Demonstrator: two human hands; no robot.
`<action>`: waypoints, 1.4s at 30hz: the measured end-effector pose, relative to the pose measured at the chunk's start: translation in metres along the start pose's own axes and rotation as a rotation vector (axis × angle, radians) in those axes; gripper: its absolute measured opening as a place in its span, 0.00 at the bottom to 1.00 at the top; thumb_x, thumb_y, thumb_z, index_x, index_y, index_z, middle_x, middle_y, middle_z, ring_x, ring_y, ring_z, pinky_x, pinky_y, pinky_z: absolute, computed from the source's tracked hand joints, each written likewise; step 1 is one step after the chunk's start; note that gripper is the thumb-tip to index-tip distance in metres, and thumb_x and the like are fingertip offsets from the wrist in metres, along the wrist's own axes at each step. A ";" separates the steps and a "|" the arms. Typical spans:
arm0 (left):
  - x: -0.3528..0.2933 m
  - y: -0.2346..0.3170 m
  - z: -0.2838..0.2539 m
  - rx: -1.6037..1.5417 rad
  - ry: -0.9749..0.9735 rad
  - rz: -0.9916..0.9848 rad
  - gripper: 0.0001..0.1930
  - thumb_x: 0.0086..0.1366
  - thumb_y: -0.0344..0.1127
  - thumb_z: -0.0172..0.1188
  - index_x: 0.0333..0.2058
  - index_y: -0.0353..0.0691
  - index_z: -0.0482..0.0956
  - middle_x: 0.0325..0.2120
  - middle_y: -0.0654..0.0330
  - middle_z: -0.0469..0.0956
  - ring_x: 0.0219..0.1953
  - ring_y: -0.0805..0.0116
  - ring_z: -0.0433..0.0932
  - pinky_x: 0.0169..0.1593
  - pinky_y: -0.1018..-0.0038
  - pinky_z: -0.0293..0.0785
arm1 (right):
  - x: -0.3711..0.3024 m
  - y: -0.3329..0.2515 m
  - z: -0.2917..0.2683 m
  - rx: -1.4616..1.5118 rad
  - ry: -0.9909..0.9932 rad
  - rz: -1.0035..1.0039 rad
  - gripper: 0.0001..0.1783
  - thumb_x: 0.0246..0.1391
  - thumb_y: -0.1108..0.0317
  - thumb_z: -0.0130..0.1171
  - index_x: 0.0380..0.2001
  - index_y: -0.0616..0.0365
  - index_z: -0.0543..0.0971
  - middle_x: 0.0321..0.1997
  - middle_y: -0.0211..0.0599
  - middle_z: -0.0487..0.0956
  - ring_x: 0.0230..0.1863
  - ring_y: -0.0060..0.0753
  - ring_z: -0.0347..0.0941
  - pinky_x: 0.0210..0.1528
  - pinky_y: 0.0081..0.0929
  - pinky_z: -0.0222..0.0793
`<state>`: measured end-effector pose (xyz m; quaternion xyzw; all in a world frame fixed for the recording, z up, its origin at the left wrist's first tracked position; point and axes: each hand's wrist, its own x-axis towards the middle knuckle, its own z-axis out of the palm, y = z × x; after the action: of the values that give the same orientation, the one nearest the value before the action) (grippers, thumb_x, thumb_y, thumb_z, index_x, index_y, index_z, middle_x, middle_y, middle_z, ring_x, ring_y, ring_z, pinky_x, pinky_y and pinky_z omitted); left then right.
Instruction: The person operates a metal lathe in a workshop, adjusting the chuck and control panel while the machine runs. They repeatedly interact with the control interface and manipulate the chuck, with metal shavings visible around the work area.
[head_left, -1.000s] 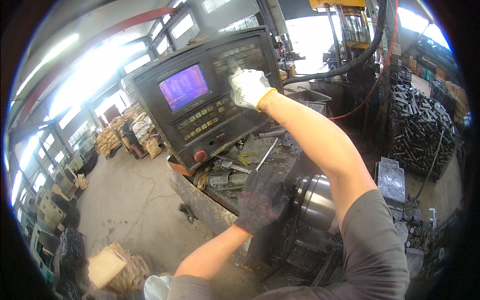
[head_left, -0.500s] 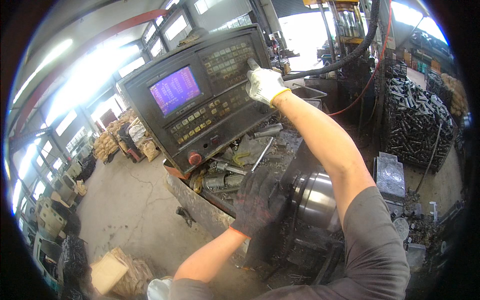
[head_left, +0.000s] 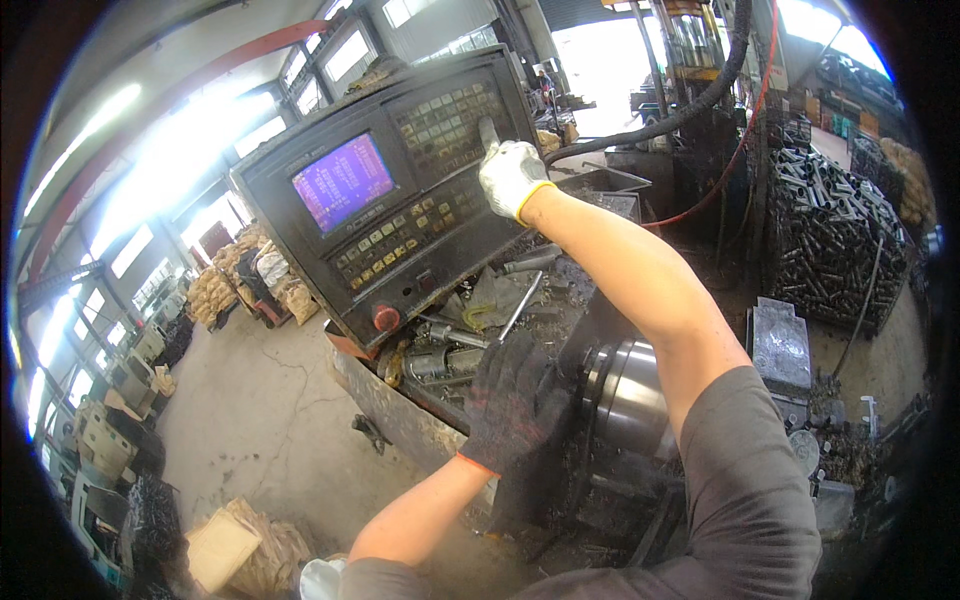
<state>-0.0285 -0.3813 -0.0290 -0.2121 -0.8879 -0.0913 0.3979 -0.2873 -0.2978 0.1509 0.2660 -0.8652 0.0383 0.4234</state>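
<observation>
My right hand (head_left: 514, 181), in a white glove with a yellow cuff, is at the right side of a dark control panel (head_left: 447, 262). One grey-tipped finger is stretched up to its upper keys (head_left: 448, 122); the other fingers are curled, and I see nothing in them. A purple screen (head_left: 343, 184) is lit on the panel, with a red knob (head_left: 386, 318) at its lower corner. Below, my left hand (head_left: 512, 405) wears a black glove with an orange cuff. Its fingers lie stretched out beside a shiny metal cylinder (head_left: 632, 398), close to a metal rod (head_left: 521, 306).
Tools and metal chips litter the machine top under the panel. A thick black hose (head_left: 690, 118) and a red cable (head_left: 752, 135) hang at the right. Beyond them stands a large bin of metal tubes (head_left: 835, 245). Sacks (head_left: 215, 295) are piled on the floor at left.
The view has shifted slightly. My right hand sits a little lower against the panel, its finger still at the upper keys. My left hand stays in about the same place.
</observation>
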 end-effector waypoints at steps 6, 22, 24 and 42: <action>-0.001 -0.002 0.003 0.000 0.022 0.005 0.31 0.56 0.47 0.73 0.57 0.47 0.78 0.62 0.47 0.75 0.63 0.37 0.75 0.65 0.45 0.73 | 0.009 0.010 -0.023 0.031 0.059 0.047 0.16 0.57 0.66 0.58 0.44 0.63 0.86 0.43 0.56 0.87 0.47 0.53 0.86 0.49 0.48 0.82; -0.002 0.000 0.001 0.011 0.026 -0.008 0.31 0.54 0.47 0.73 0.57 0.46 0.78 0.62 0.47 0.75 0.63 0.38 0.74 0.66 0.45 0.72 | 0.023 0.006 -0.033 0.079 0.091 -0.051 0.16 0.56 0.64 0.56 0.41 0.61 0.86 0.41 0.53 0.87 0.44 0.51 0.87 0.47 0.46 0.82; -0.001 0.000 0.000 -0.001 0.018 0.002 0.31 0.54 0.47 0.73 0.57 0.46 0.78 0.62 0.47 0.75 0.63 0.39 0.74 0.66 0.46 0.72 | 0.022 0.010 -0.037 0.117 0.090 -0.021 0.17 0.56 0.65 0.55 0.42 0.62 0.86 0.41 0.55 0.88 0.45 0.52 0.87 0.47 0.46 0.82; -0.008 -0.004 0.007 -0.038 -0.099 -0.109 0.33 0.65 0.52 0.64 0.65 0.44 0.73 0.67 0.46 0.68 0.72 0.39 0.63 0.75 0.46 0.57 | 0.054 0.041 -0.036 0.228 -0.070 0.147 0.20 0.56 0.60 0.58 0.49 0.57 0.86 0.71 0.54 0.68 0.56 0.57 0.83 0.59 0.44 0.79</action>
<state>-0.0303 -0.3850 -0.0399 -0.1750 -0.9149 -0.1190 0.3439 -0.3089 -0.2754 0.2212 0.2495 -0.8866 0.1581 0.3559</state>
